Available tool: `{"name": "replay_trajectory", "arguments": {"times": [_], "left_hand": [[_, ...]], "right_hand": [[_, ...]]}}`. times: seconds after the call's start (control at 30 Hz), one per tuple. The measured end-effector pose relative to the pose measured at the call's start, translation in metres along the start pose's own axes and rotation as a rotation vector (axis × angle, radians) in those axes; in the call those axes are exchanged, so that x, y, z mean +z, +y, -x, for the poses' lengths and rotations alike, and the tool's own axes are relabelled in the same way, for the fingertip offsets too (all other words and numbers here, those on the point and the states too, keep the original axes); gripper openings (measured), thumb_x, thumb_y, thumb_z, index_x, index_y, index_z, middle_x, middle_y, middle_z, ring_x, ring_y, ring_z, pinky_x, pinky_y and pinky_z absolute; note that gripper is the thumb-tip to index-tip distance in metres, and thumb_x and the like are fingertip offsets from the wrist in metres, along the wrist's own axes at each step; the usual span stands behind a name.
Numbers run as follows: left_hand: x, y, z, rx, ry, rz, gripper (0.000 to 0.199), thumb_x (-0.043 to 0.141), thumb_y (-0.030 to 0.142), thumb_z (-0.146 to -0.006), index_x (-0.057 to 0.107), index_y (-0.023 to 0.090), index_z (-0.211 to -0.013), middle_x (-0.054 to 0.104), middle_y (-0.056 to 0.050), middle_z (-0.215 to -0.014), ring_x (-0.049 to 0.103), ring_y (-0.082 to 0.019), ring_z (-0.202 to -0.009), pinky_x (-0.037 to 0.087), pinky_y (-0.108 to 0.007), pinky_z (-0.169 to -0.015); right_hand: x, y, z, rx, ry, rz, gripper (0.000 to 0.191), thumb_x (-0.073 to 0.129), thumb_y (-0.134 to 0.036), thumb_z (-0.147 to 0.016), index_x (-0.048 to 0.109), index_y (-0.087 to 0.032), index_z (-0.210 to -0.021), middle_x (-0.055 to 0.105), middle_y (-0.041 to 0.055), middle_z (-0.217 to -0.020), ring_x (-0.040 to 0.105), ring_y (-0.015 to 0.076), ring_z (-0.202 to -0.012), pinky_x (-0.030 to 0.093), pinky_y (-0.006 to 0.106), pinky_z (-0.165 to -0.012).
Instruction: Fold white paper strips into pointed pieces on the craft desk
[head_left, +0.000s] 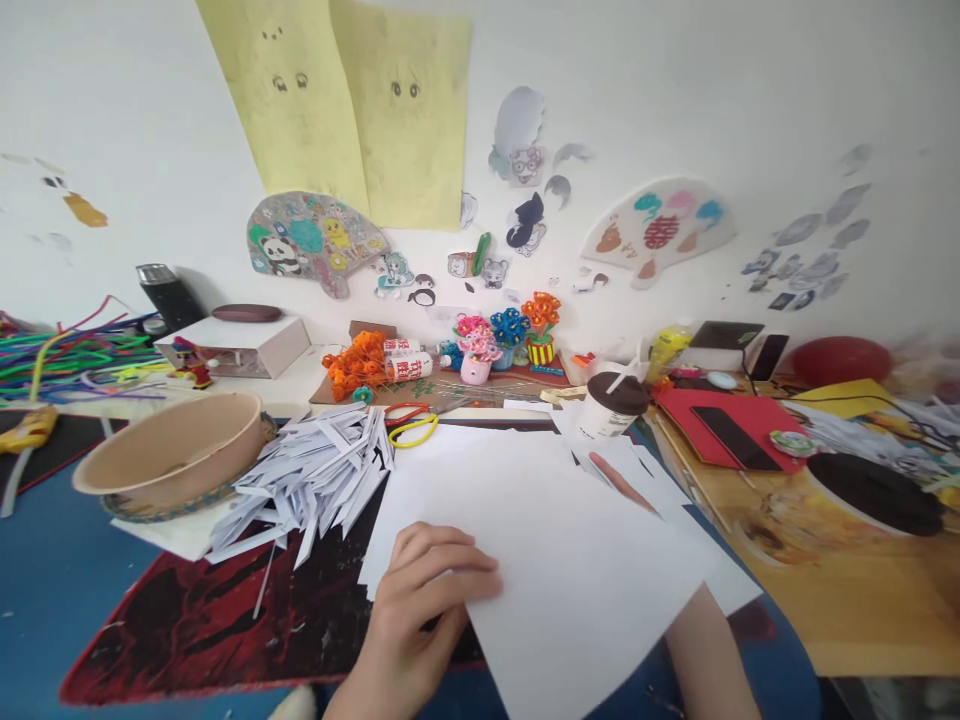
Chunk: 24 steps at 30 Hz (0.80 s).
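A large white sheet of paper (555, 560) tilts up toward me over several more white sheets (420, 470). At its left edge, my left hand (427, 600) is closed, its fingers bent over the top face and the thumb low beneath them. My right hand (624, 484) is mostly hidden behind the sheet. Only one straight finger shows past the far edge, and the forearm comes out below. Left of the sheets lies a heap of folded white paper strips (315, 480). Scissors with orange and yellow handles (415, 428) rest just beyond the paper.
A beige bowl (180, 445) stands left of the strips, on the blue table (45, 590). At the right are a lidded cup (611, 405), a red folder (686, 415) with a phone (735, 438), and a dark-lidded tub (840, 510). Craft flowers (480, 345) line the back.
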<state>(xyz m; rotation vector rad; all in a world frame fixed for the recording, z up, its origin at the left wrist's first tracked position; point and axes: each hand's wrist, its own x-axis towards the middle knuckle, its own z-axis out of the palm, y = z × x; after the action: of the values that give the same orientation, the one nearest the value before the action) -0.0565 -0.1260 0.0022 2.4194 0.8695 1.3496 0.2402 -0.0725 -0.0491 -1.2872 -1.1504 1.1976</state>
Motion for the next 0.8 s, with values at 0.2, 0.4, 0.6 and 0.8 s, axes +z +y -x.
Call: {"name": "replay_trajectory", "arguments": {"times": [0.2,0.4,0.6,0.8], "left_hand": [[-0.003,-0.008,0.031,-0.074,-0.246,-0.16,0.022,0.053,0.016,-0.089,0.069,0.029,-0.099,0.072,-0.002,-0.106,0.059,-0.023,-0.108,0.041,-0.041,-0.097],[0.0,-0.008,0.033,-0.087,-0.32,-0.199,0.015,0.058,0.028,-0.09,0.069,0.027,-0.08,0.071,-0.001,-0.107,0.056,-0.024,-0.109,0.038,-0.041,-0.098],[0.003,-0.01,0.033,-0.091,-0.468,-0.188,0.017,0.065,0.04,-0.085,0.068,0.029,-0.097,0.07,0.0,-0.112,0.057,-0.022,-0.11,0.035,-0.037,-0.102],[0.013,-0.016,0.05,0.035,-0.568,-0.279,0.034,0.06,0.041,-0.086,0.061,0.034,-0.119,0.062,-0.001,-0.131,0.054,-0.026,-0.119,0.033,-0.041,-0.105]], "right_hand": [[0.007,0.012,0.023,0.169,-0.047,-0.262,0.065,0.053,-0.058,-0.085,0.041,-0.031,-0.143,0.065,0.0106,-0.126,0.065,0.0291,-0.109,0.05,0.05,-0.093],[0.016,0.0,0.031,0.191,-0.032,-0.292,0.06,0.068,-0.05,-0.078,0.054,-0.029,-0.133,0.068,0.0069,-0.122,0.065,0.0296,-0.109,0.05,0.043,-0.093],[0.008,-0.003,0.029,0.26,0.001,-0.271,0.062,0.076,-0.049,-0.071,0.061,-0.027,-0.127,0.06,0.0052,-0.134,0.058,0.0312,-0.12,0.051,0.037,-0.089],[0.008,0.006,0.024,0.268,0.048,-0.289,0.059,0.08,-0.048,-0.065,0.068,-0.024,-0.118,0.063,0.0069,-0.13,0.064,0.0317,-0.11,0.052,0.039,-0.086]]}}
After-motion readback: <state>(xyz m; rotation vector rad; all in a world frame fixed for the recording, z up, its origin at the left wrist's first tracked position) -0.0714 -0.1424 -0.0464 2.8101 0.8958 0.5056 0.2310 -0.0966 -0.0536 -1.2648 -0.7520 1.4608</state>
